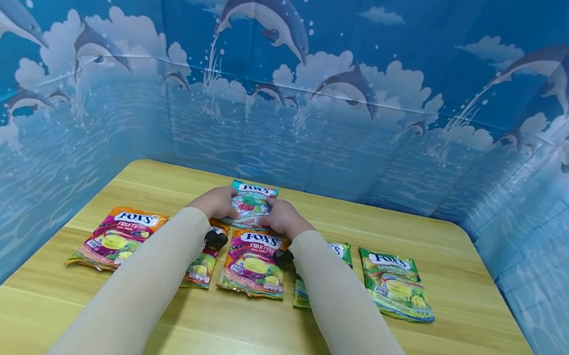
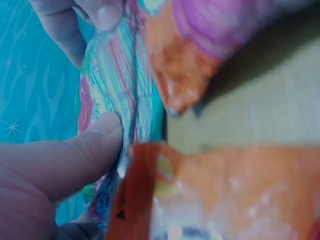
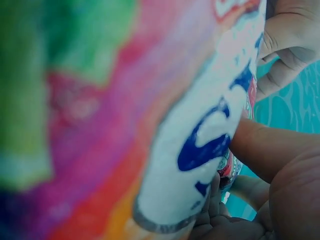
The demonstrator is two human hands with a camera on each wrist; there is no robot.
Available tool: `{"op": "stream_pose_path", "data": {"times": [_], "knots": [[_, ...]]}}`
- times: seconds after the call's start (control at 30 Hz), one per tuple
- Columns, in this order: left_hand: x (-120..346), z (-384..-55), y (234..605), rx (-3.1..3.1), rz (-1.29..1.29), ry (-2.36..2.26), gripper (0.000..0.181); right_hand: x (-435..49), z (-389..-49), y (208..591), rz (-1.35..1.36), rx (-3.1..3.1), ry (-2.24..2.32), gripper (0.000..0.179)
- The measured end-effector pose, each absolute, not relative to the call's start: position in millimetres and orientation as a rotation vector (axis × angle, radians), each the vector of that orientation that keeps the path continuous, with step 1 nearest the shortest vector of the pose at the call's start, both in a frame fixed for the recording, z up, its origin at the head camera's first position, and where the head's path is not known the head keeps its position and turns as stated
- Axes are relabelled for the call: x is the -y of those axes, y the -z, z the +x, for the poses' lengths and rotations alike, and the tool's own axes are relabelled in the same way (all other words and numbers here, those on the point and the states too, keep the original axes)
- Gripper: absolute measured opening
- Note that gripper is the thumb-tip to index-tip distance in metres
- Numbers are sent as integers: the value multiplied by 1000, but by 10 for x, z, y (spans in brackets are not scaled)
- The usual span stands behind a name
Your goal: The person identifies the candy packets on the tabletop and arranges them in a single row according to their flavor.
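Both hands hold a teal Fox's candy bag (image 1: 251, 204) near the far edge of the table, one at each side. My left hand (image 1: 215, 201) grips its left side; in the left wrist view the thumb (image 2: 102, 132) presses against the crinkled wrapper (image 2: 112, 70). On the opposite side, my right hand (image 1: 285, 217) grips the bag with its thumb across the front. Just below the hands lies an orange and purple Fruits candy bag (image 1: 255, 263). In the right wrist view a blurred printed bag (image 3: 150, 120) covers much of the picture and partly hides the held one.
Along the wooden table (image 1: 224, 334) lie another Fruits bag (image 1: 122, 238) at left, one (image 1: 202, 268) partly behind the left arm, a green bag (image 1: 301, 293) partly behind the right arm and a green bag (image 1: 398, 285) at right. A dolphin-print curtain (image 1: 288, 143) stands behind.
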State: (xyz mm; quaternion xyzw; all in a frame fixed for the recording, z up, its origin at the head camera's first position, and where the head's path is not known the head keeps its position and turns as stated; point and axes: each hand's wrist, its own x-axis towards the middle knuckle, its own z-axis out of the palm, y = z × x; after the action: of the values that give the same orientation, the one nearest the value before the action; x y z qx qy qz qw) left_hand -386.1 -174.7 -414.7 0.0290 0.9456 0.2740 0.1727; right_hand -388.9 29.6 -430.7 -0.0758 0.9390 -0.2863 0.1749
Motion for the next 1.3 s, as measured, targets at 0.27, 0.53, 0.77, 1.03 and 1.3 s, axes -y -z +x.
{"op": "stream_pose_path", "data": {"times": [0.27,0.53,0.77,1.03,1.3], "knots": [[1716,-3884,4153,-2673,81,-912,74,-328,-3944,4248,-219,-2648,840,83],[1525,-3832,4069,-2678,131,-1076,72,-598,-3918,4088,-292,-2713,889,81],[1184,-3728,3977,-2729,227,-1123,70,-1007,-3823,3874,-363,-2767,822,79],[630,-3579,3929,-2703,375,-1221,65,-1656,-3589,3677,-337,-2794,776,80],[-59,-3391,3965,-2676,457,-1268,70,-2349,-3340,3606,-307,-2804,756,81]]}}
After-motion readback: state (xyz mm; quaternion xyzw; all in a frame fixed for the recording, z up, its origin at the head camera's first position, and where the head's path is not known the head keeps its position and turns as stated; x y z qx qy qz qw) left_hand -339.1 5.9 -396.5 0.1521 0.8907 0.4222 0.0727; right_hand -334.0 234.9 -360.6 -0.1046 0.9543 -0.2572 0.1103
